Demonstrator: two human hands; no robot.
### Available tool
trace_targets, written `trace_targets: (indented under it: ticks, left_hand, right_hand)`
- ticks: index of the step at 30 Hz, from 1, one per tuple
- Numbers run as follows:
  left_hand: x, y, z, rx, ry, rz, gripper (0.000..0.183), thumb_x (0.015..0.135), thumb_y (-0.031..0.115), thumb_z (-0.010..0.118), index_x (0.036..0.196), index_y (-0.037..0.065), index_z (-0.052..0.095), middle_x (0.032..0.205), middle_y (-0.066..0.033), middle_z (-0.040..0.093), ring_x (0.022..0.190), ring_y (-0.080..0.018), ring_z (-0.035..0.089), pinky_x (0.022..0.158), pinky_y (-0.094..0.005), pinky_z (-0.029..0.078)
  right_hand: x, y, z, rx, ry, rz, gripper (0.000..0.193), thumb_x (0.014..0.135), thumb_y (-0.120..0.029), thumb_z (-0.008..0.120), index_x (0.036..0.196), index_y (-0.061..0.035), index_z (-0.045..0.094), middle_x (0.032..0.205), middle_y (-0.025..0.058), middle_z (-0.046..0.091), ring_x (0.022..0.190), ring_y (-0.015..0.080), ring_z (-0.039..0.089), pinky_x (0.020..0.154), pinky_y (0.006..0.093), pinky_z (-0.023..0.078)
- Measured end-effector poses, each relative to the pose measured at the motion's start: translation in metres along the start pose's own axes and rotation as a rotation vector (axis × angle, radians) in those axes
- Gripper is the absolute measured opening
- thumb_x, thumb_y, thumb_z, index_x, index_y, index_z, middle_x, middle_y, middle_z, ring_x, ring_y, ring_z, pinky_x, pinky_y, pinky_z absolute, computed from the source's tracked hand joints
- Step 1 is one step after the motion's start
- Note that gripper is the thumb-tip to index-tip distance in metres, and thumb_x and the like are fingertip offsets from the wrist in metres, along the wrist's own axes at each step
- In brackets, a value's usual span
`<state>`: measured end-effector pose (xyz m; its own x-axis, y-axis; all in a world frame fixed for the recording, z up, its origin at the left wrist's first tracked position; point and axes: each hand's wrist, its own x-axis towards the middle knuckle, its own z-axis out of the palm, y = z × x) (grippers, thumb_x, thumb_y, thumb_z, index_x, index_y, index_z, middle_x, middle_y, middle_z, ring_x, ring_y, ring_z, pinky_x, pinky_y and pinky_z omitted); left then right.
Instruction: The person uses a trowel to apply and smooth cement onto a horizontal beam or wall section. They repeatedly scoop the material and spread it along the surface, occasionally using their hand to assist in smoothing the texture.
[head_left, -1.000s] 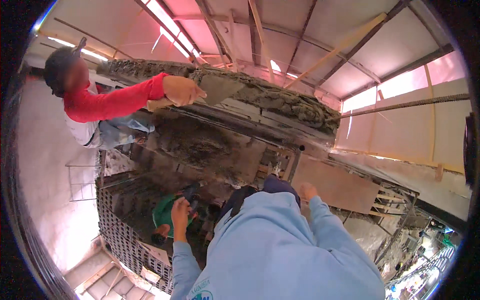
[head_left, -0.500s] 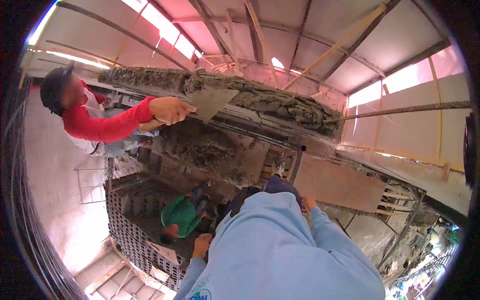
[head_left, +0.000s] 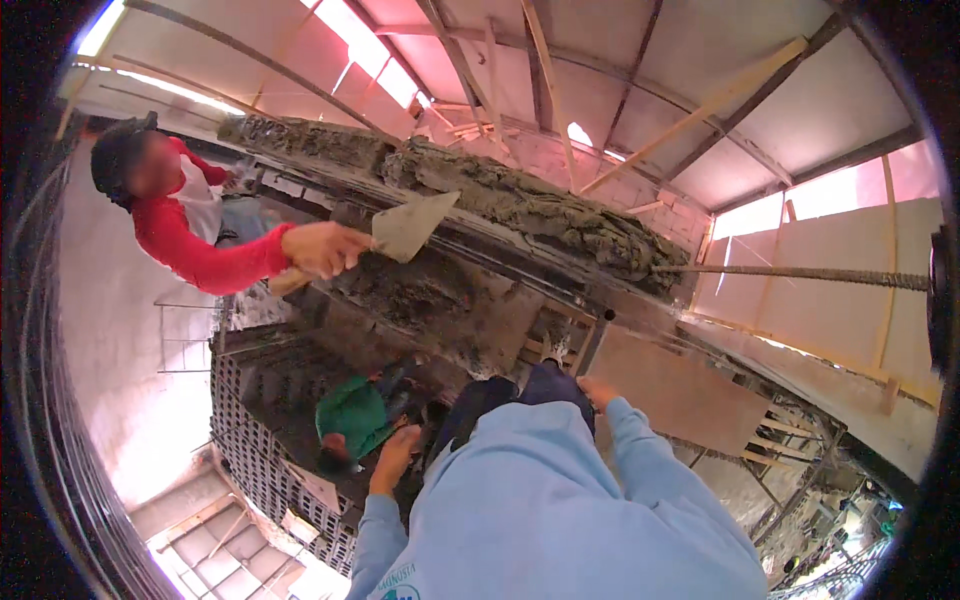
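My left hand (head_left: pixel 396 462) hangs low beside my left leg, its fingers curled in, and nothing shows in it. Beside my right thigh is my right hand (head_left: pixel 598 393); it is small in view and its fingers do not show clearly. Both arms wear light blue sleeves. At the upper left, a co-worker in a red-sleeved top holds a pointing trowel (head_left: pixel 413 226) by its wooden handle. Its blade is in front of the long concrete beam (head_left: pixel 520 205), whose top is covered in rough wet mortar. Dark mortar (head_left: pixel 415 285) lies heaped on the platform below the beam.
A co-worker in a green top (head_left: pixel 352 418) is lower down, by stacked hollow blocks (head_left: pixel 265 440). A flat board (head_left: pixel 675 375) lies to my right, with wooden slats (head_left: pixel 785 430) past it. A ribbed steel bar (head_left: pixel 800 273) juts out at the right. Wooden braces (head_left: pixel 700 112) lean overhead.
The co-worker's trowel has dropped slightly and tilted, its tip now pointing up and right. My left hand has risen a little. My right hand has shifted slightly left and up as the view moved.
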<state>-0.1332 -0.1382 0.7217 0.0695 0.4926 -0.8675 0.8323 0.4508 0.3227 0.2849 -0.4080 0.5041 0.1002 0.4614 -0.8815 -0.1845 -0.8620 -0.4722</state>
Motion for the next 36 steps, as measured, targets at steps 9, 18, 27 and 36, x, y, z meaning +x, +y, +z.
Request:
trace_targets:
  ticks: [9,18,27,36]
  left_hand:
    - [-0.001,0.023,-0.031,0.24,0.655,0.381,0.041,0.094,0.025,0.069,0.12,-0.006,0.066,0.12,-0.0211,0.069,0.118,-0.0338,0.062,0.103,-0.0405,0.046]
    - [0.079,0.054,-0.251,0.244,0.785,0.539,0.04,0.09,0.019,0.073,0.123,-0.002,0.065,0.123,-0.0202,0.066,0.119,-0.0365,0.059,0.101,-0.0454,0.046]
    - [0.202,0.003,-0.398,0.57,0.903,0.438,0.054,0.086,0.021,0.074,0.133,0.0,0.058,0.132,-0.024,0.059,0.123,-0.0412,0.056,0.106,-0.0487,0.043]
    - [0.202,0.028,-0.419,0.638,0.785,0.78,0.074,0.08,0.023,0.08,0.143,0.0,0.048,0.141,-0.0265,0.052,0.132,-0.0422,0.048,0.11,-0.0489,0.039]
  right_hand:
    - [-0.001,-0.022,0.019,-0.143,-0.039,-0.059,0.063,0.106,-0.05,0.037,0.141,-0.0013,0.055,0.144,0.0195,0.057,0.136,0.0363,0.051,0.115,0.0416,0.036]
    - [-0.016,-0.073,0.067,-0.365,0.147,-0.06,0.057,0.105,-0.049,0.039,0.135,-0.0067,0.061,0.14,0.0191,0.06,0.128,0.0386,0.055,0.11,0.0437,0.04]
    - [-0.02,-0.05,0.131,-0.702,0.197,-0.171,0.039,0.103,-0.025,0.043,0.133,-0.0093,0.062,0.136,0.0178,0.062,0.127,0.0357,0.056,0.109,0.046,0.043]
    - [-0.033,-0.028,0.164,-0.789,0.26,-0.078,0.044,0.102,-0.022,0.046,0.144,-0.0113,0.051,0.14,0.0168,0.058,0.123,0.037,0.059,0.099,0.0479,0.05]
